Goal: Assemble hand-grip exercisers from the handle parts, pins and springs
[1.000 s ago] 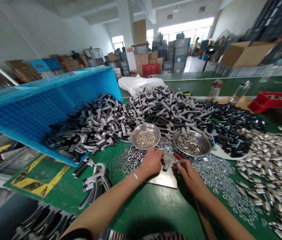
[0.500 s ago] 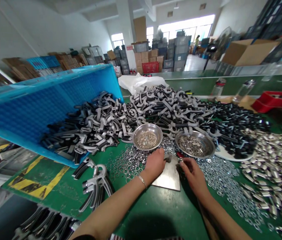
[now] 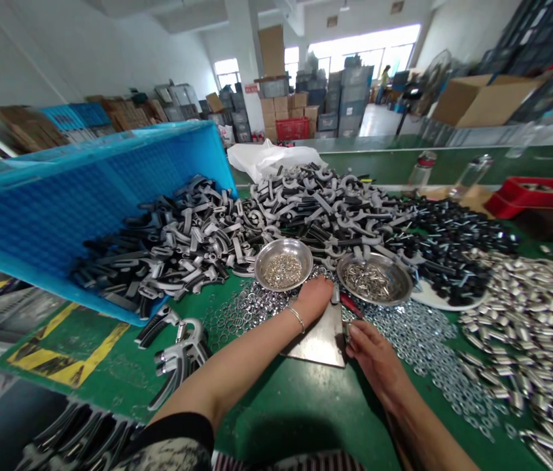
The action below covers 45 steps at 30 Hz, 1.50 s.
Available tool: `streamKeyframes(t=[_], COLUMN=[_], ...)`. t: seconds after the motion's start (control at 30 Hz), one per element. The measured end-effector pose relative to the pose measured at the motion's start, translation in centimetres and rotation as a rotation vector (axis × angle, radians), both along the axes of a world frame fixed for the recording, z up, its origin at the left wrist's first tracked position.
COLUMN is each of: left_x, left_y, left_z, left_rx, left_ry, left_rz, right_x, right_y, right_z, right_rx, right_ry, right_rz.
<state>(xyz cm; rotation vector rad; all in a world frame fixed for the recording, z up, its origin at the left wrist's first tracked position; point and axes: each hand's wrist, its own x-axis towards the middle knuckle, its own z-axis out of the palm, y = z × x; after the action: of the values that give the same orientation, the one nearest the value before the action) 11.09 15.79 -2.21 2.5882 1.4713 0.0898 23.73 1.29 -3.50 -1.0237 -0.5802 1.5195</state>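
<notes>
My left hand [image 3: 316, 296] is closed, fingertips turned down at the ring pile between the two bowls; what it grips, if anything, is hidden. Close to its right side stands a small grey metal piece [image 3: 336, 293]. Below that wrist lies a flat metal plate [image 3: 319, 341]. At the plate's right edge my right hand [image 3: 369, 347] pinches a small metal part [image 3: 347, 329], too small to name. A red-handled item [image 3: 349, 303] lies between the hands. Left of centre, a steel bowl [image 3: 259, 275] holds tiny fittings; another steel bowl [image 3: 408, 292] holds small metal pins.
A blue crate [image 3: 84, 173] lies tipped at left, spilling grey-and-black handles [image 3: 207, 229]. Metal rings [image 3: 237, 320], nuts [image 3: 433, 353], silver cylinders [image 3: 541, 327] and black-headed bolts [image 3: 457, 242] cover the bench. An assembled spring hand grip [image 3: 185, 350] lies left. A red bin [image 3: 536, 196] stands right.
My left hand has moved up and slightly right to the rings between the bowls. My right hand has dropped a little toward the plate's lower right edge. The view has shifted slightly.
</notes>
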Motion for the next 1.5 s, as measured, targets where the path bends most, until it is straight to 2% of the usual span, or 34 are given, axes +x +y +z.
streamKeyframes(t=[0.1,0.2,0.27,0.33,0.37,0.5,0.57,0.67,0.83,0.97,1.07,1.2,1.27,1.37,1.5], left_x=[-0.1,-0.6,-1.4,-2.7,-3.6,-7.2,-8.5,-9.8,-11.3,-11.8,-12.1,-12.9,-13.0,-12.4,-10.4], left_y=[0.3,0.0,-1.2,-3.6,-5.1,-11.3,-13.6,-15.1,-15.4,-15.7,-16.0,-16.0,-15.7,-15.2,-15.0], left_z=[0.2,1.1,1.7,1.8,1.6,0.2,-0.1,0.4,1.0,0.4,0.4,1.2,1.2,0.7,-0.1], left_rx=[-0.023,-0.035,-0.02,-0.066,-0.142,-0.71,-0.824,-0.817,-0.771,-0.574,-0.5,-0.599,-0.67,-0.687,-0.49], left_ry=[-0.052,-0.146,-0.221,-0.351,-0.453,-1.026,-1.164,-1.241,-1.154,-1.01,-0.913,-0.989,-1.064,-1.113,-1.079], left_rz=[0.027,0.044,0.05,0.054,0.07,0.261,0.314,0.331,0.239,0.134,0.104,0.122,0.148,0.207,0.313], right_x=[-0.2,-0.1,0.1,0.3,0.3,-0.6,-1.7,-3.2,-4.3,-4.3,-3.7,-2.1,-1.5,-1.5,-3.4], right_y=[-0.8,-1.3,-1.5,-1.6,-1.7,-1.6,-1.6,-1.6,-1.8,-2.1,-2.2,-1.9,-1.8,-2.2,-3.0], right_z=[0.2,0.5,0.9,1.4,1.8,2.7,2.9,3.1,2.8,2.4,2.5,2.8,2.9,3.0,3.3], right_rx=[-0.053,-0.069,-0.059,-0.026,-0.004,0.057,0.058,0.056,-0.041,-0.167,-0.163,0.005,0.086,0.12,0.077], right_ry=[0.182,0.259,0.232,0.175,0.149,0.084,0.034,-0.049,-0.017,0.035,-0.064,-0.489,-0.624,-0.619,-0.528], right_rz=[0.069,0.101,0.1,0.118,0.141,0.291,0.392,0.51,0.526,0.538,0.594,0.497,0.458,0.416,0.256])
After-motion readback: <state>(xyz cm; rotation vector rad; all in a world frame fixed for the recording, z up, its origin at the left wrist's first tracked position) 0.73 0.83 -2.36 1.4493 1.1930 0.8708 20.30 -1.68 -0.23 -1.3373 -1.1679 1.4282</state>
